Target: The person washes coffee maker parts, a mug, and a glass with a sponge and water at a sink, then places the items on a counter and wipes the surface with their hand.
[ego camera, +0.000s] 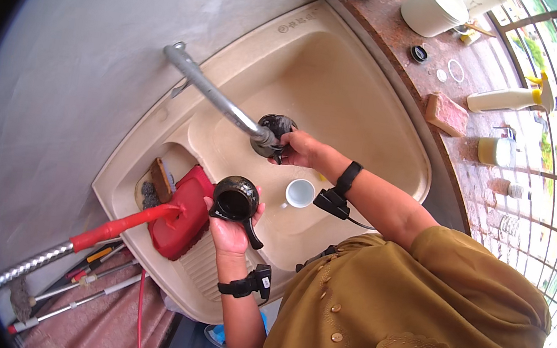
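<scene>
In my left hand (230, 233) is a small black teapot-like vessel with a side handle (237, 199), its open mouth facing up. My right hand (300, 148) holds a second dark, rounded vessel (276, 127) beneath the end of the metal faucet (220, 99). What kind of vessel the second one is, I cannot tell, as the faucet and my fingers partly cover it. Between and below my hands, a white cup (300, 193) stands in the beige sink (356, 95).
A red broom head (181, 219) lies over the sink's ribbed left part, near a wooden brush (161, 180). Along the stone counter stand a white bucket (429, 10), a black lid (419, 53), a pink sponge-like block (446, 114), a spray bottle (506, 99) and a jar (495, 150).
</scene>
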The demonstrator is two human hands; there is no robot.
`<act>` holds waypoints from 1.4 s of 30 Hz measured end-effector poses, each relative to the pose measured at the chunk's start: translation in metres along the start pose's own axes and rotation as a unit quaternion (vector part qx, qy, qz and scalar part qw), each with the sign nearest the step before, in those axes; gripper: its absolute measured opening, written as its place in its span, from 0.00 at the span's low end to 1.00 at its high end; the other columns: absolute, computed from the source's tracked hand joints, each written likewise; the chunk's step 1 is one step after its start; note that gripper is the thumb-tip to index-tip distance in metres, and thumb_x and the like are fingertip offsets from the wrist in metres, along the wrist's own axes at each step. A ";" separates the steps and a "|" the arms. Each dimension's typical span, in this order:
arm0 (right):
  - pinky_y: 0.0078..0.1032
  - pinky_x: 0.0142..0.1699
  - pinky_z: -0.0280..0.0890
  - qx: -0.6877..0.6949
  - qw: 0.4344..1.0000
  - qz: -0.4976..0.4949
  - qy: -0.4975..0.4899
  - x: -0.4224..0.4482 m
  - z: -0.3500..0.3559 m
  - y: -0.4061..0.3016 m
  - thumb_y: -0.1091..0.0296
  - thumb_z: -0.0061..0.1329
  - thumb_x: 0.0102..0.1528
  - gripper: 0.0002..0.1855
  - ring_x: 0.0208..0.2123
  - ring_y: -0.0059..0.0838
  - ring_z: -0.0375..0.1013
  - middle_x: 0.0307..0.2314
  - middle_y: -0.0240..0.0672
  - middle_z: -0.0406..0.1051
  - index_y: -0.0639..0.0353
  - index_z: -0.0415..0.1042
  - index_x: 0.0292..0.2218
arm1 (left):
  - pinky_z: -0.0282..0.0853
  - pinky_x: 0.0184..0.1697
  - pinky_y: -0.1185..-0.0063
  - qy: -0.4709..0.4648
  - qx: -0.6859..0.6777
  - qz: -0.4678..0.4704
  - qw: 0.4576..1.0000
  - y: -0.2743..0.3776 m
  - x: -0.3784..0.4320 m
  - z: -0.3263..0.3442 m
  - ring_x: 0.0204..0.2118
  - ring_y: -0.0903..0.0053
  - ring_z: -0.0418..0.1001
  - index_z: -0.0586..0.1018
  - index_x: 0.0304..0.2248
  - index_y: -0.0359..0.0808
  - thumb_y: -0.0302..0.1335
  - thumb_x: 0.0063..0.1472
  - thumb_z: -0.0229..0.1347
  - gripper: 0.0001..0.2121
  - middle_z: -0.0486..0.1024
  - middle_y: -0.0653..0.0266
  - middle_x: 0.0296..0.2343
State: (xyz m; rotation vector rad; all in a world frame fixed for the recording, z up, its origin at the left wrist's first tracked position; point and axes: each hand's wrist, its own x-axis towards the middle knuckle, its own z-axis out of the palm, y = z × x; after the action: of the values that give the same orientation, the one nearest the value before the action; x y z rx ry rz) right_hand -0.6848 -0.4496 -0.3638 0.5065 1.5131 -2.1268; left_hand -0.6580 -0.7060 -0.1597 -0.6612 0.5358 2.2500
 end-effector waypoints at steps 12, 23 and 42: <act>0.32 0.40 0.73 0.592 0.789 0.055 -0.152 -0.035 0.036 -0.026 0.65 0.36 0.61 0.16 0.40 0.40 0.73 0.39 0.46 0.70 0.66 0.67 0.44 | 0.70 0.45 0.57 -0.019 0.001 0.033 0.999 -0.003 -0.041 -0.017 0.50 0.56 0.67 0.67 0.52 0.39 0.59 0.56 0.45 0.34 0.70 0.52 0.47; 0.27 0.38 0.75 -0.103 0.963 -0.248 0.020 -0.079 0.033 -0.039 0.63 0.32 0.61 0.19 0.38 0.39 0.73 0.39 0.48 0.70 0.67 0.67 0.45 | 0.67 0.48 0.57 -0.036 0.037 0.029 0.998 -0.008 -0.038 -0.009 0.49 0.57 0.69 0.66 0.52 0.36 0.55 0.58 0.46 0.33 0.70 0.52 0.46; 0.23 0.33 0.68 0.123 0.984 0.050 0.118 -0.116 0.050 -0.115 0.75 0.42 0.50 0.22 0.30 0.28 0.68 0.32 0.36 0.65 0.53 0.58 0.48 | 0.71 0.45 0.58 -0.027 0.028 0.015 0.999 -0.003 -0.036 -0.003 0.52 0.53 0.65 0.66 0.51 0.33 0.51 0.57 0.49 0.32 0.69 0.49 0.47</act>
State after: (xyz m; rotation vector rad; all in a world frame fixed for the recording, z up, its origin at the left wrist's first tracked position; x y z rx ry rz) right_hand -0.6570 -0.4455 -0.1952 0.9329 1.3152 -2.2494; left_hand -0.6329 -0.7245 -0.1406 -0.5651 0.5839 2.2645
